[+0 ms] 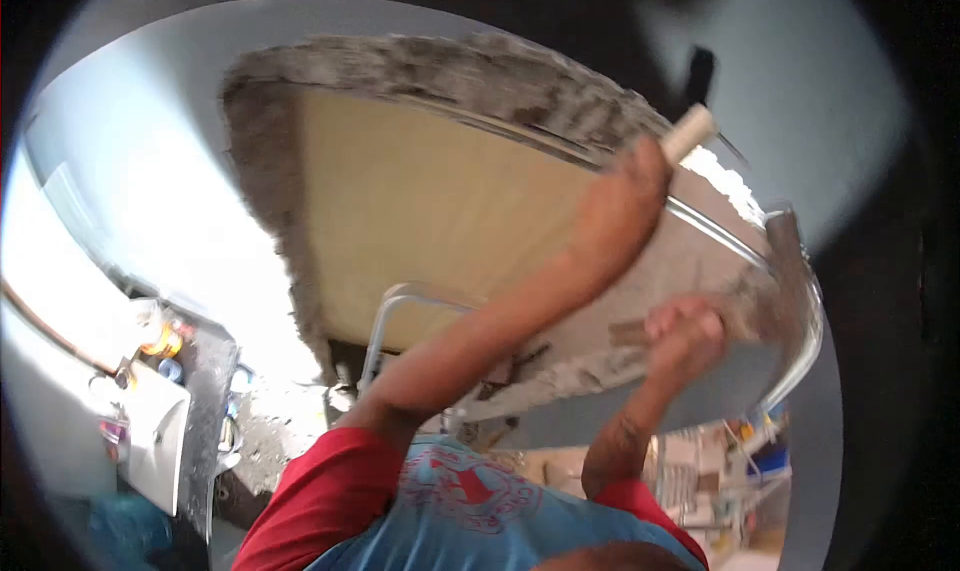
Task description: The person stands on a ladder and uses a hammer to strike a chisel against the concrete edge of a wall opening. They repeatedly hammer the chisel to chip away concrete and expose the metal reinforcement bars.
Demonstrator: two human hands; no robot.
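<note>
One person in a blue shirt [540, 529] with two red sleeves [325, 486] gripped two tools, one in each bare hand, before a large yellowish panel [430, 201] that filled a single rough-edged recess.

The left hand [632, 189] was raised at the panel's right edge, its fingers closed around one pale wooden handle [690, 134] whose end pointed away up and to the right. One dark object [700, 74] showed just past that end, farther right of the panel; from where I stood, I could not tell whether the two were joined.

The right hand [688, 336], to the right of the panel and lower, was closed around the second tool, which showed one short brownish stub [628, 333] on the side toward the panel. Blur hid what kind of tool it was.

One band of broken, grey-brown masonry [430, 61] ran along the panel's top. Two metal tubes stood out: one arched tube [412, 289] in front of the panel's lower part, and one bright tube [720, 231] to its right. Well to the panel's lower left were one white basin [165, 451] and one orange container [162, 343]; well to its lower right, one blue item [772, 461] lay among blurred clutter.
</note>
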